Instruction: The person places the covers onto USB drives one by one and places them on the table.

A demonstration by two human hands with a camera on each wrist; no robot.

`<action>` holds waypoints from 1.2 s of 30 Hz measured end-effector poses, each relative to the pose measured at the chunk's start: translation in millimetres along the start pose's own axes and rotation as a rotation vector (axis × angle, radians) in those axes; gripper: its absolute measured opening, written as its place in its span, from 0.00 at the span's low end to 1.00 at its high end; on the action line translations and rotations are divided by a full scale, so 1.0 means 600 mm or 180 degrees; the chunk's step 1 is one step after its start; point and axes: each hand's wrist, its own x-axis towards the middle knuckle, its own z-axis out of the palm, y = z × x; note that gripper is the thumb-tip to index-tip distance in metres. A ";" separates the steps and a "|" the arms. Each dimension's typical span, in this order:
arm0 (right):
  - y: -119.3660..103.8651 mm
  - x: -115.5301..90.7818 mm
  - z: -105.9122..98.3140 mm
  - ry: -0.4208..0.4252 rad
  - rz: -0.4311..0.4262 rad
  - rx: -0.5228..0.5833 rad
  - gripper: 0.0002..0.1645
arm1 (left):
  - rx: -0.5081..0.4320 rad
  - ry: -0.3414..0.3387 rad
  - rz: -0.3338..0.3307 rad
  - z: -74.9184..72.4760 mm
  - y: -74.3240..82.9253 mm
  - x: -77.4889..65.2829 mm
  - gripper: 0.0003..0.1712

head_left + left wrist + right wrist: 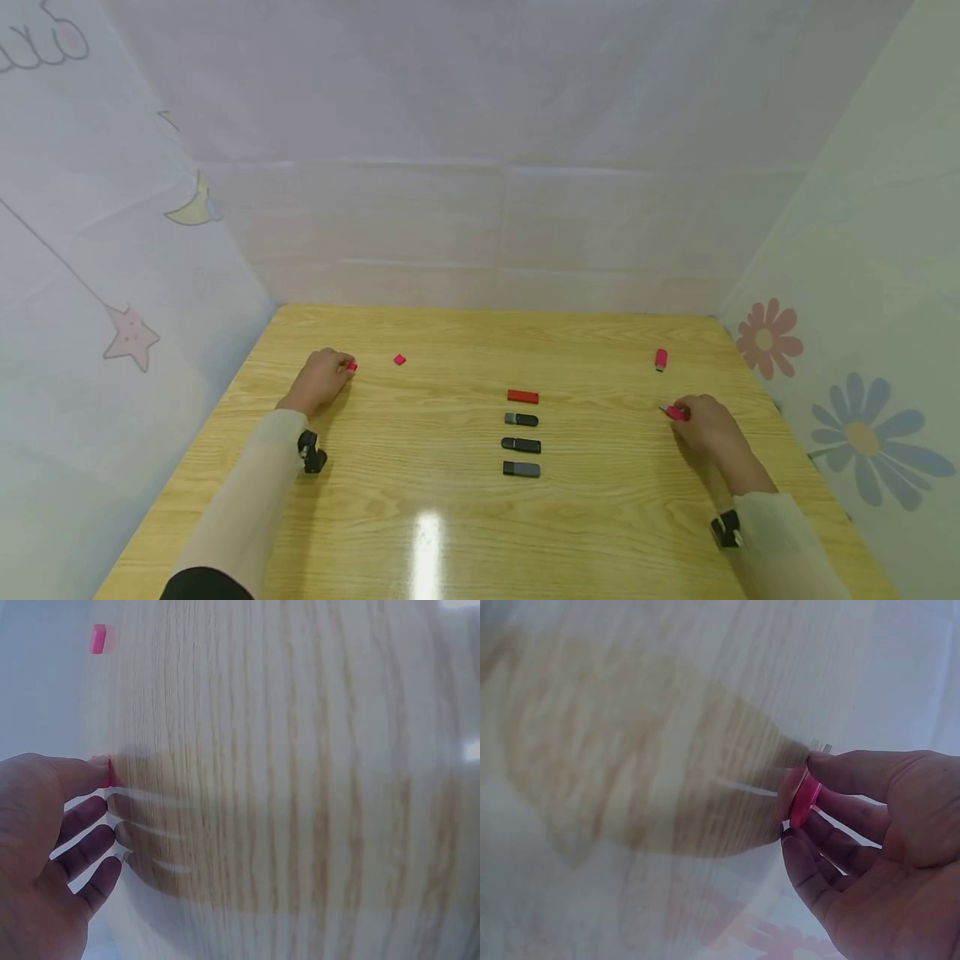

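At the far left of the table, my left hand [318,382] pinches a small pink USB stick cap [110,772] between thumb and fingers, right at the tabletop. A second pink cap [400,360] lies a little to its right. On the right side, my right hand [708,427] grips a pink USB stick [805,799] with its metal plug bare and pointing left in the head view. Farther back from that hand lies another uncapped pink USB stick [661,358], plug toward me.
In a column mid-table lie a red USB stick [522,397], a black one with a grey end [521,420], a black one [521,446] and a grey one with a black end [521,470]. Cloth walls [495,225] enclose the wooden table [420,450] at back and sides.
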 end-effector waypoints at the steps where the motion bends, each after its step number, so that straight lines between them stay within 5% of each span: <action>1: -0.001 0.001 0.000 0.0001 -0.0002 -0.0011 0.23 | 0.0008 0.0007 0.0000 0.000 0.000 0.000 0.18; 17: -0.007 0.007 -0.005 -0.0052 0.0118 0.0081 0.18 | -0.0008 0.0072 0.0003 -0.003 0.001 0.001 0.13; 36: -0.032 -0.003 -0.001 0.0042 0.0129 0.0259 0.22 | -0.0411 -0.0003 -0.0173 -0.005 0.021 -0.015 0.17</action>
